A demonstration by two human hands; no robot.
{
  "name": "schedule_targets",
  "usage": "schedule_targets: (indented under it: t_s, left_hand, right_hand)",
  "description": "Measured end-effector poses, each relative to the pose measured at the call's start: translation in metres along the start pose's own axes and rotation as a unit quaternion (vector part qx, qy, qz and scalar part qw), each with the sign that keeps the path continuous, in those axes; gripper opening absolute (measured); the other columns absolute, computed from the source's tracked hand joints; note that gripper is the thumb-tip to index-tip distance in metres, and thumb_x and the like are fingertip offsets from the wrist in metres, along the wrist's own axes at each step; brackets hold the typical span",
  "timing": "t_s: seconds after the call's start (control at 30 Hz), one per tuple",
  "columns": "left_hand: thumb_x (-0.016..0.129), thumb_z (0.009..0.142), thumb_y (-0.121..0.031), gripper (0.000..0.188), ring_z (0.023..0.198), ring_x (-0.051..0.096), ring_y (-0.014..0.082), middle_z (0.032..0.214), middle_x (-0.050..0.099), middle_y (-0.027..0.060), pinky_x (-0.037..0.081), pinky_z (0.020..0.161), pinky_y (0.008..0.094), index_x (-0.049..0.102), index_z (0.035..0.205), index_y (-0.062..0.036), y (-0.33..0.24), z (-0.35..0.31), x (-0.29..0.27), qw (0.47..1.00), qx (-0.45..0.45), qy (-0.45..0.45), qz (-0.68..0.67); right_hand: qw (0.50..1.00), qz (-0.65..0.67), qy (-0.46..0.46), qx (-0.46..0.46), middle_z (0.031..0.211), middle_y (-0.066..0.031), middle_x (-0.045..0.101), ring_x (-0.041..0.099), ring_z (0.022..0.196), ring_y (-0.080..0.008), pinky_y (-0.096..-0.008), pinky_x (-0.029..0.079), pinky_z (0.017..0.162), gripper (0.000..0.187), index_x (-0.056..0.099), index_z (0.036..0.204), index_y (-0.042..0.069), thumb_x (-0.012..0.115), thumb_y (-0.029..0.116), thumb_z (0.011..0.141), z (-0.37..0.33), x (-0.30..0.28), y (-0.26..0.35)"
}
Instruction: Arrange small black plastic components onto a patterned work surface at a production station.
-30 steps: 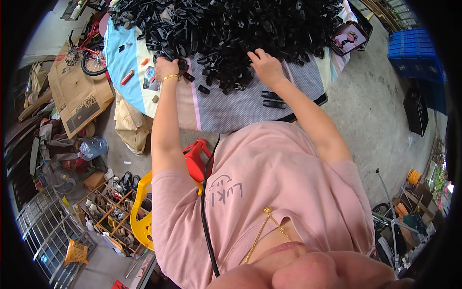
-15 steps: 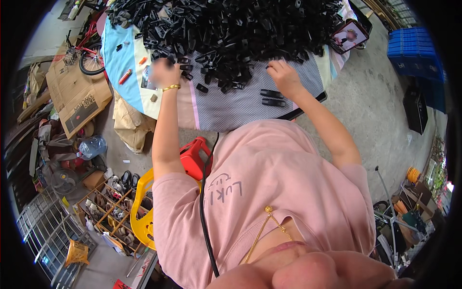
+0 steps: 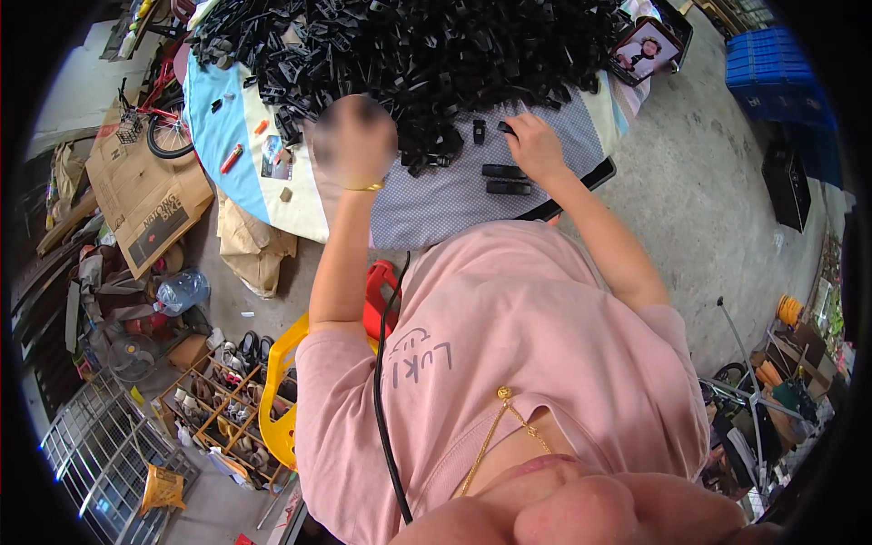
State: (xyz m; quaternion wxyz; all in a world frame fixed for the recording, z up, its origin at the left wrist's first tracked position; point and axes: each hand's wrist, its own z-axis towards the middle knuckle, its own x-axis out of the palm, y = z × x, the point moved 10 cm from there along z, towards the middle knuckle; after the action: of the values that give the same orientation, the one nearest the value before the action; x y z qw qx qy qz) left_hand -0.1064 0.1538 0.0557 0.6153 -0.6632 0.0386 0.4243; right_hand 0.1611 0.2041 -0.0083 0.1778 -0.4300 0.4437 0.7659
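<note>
A large heap of small black plastic parts [image 3: 418, 54] covers the far side of the cloth-covered table [image 3: 427, 213]. At the heap's near edge is my left hand [image 3: 357, 145]; a blur covers its fingers and whatever is in them. My right hand [image 3: 538, 150], to the right, pinches a small black plastic part [image 3: 506, 128] between thumb and fingertips. Just left of that part, a single black piece [image 3: 479, 132] lies on the grey cloth. Two longer black pieces [image 3: 505, 171] rest side by side, nearer to me, beside my right wrist.
On the table's left are a red lighter [image 3: 232, 159], an orange piece [image 3: 262, 126] and a photo card [image 3: 275, 159]. A phone or tablet screen [image 3: 647, 50] stands at the far right. Blue crates [image 3: 772, 68] are on the right, a cardboard sheet [image 3: 150, 195] on the left.
My left hand has moved right along the heap's near edge. A black piece now lies left of my right hand, which stays in nearly the same place. The view has shifted slightly.
</note>
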Motion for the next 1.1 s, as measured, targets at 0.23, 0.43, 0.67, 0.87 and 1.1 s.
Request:
schedule_targets:
  t_s: [0.23,0.43,0.67,0.87,1.1]
  left_hand:
    - [0.06,0.082,-0.002,0.045,0.088,0.061,0.0147,0.101,0.064,0.0131,0.05,0.074,0.027,0.047,0.125,-0.0001,-0.015,-0.063,0.151,0.919,-0.004,0.362,-0.157]
    - [0.062,0.076,-0.003,0.023,0.083,0.059,0.0316,0.093,0.06,0.0147,0.049,0.077,0.0366,0.066,0.099,-0.0033,-0.057,-0.084,0.179,0.906,0.288,0.309,-0.021]
    - [0.065,0.075,-0.004,0.016,0.085,0.056,0.0303,0.09,0.059,0.0114,0.048,0.076,0.0385,0.067,0.091,-0.004,-0.061,-0.075,0.155,0.945,0.27,0.173,0.058]
    - [0.068,0.071,-0.004,0.019,0.083,0.056,0.0302,0.088,0.061,0.011,0.048,0.075,0.038,0.067,0.09,-0.0032,-0.059,-0.087,0.144,0.939,0.278,0.194,0.051]
    - [0.068,0.068,-0.004,0.016,0.081,0.055,0.0294,0.081,0.06,0.0095,0.047,0.073,0.038,0.067,0.084,-0.0026,-0.056,-0.083,0.15,0.937,0.285,0.193,0.067]
  right_hand:
    - [0.999,0.005,0.011,0.052,0.091,-0.0102,0.061,0.057,0.091,-0.0298,-0.0383,0.047,0.079,0.022,0.065,0.094,0.006,0.068,0.012,0.073,-0.006,-0.018,-0.009]
    - [0.997,0.072,-0.01,-0.013,0.093,-0.009,0.062,0.057,0.091,-0.0293,-0.0375,0.047,0.079,0.025,0.066,0.097,0.006,0.069,0.012,0.072,-0.016,-0.043,-0.015]
    - [0.998,0.049,0.034,-0.03,0.096,-0.0074,0.062,0.056,0.091,-0.0268,-0.0358,0.047,0.079,0.028,0.066,0.099,0.004,0.069,0.008,0.071,-0.027,-0.026,-0.012]
    - [0.997,0.029,0.043,-0.059,0.093,-0.0066,0.061,0.056,0.089,-0.0252,-0.0342,0.047,0.077,0.028,0.067,0.098,0.004,0.07,0.008,0.07,-0.02,-0.03,-0.005]
    - [0.994,0.03,0.063,-0.088,0.085,-0.0075,0.059,0.054,0.084,-0.0262,-0.0355,0.047,0.075,0.029,0.067,0.096,0.002,0.07,0.005,0.067,-0.013,-0.018,0.005]
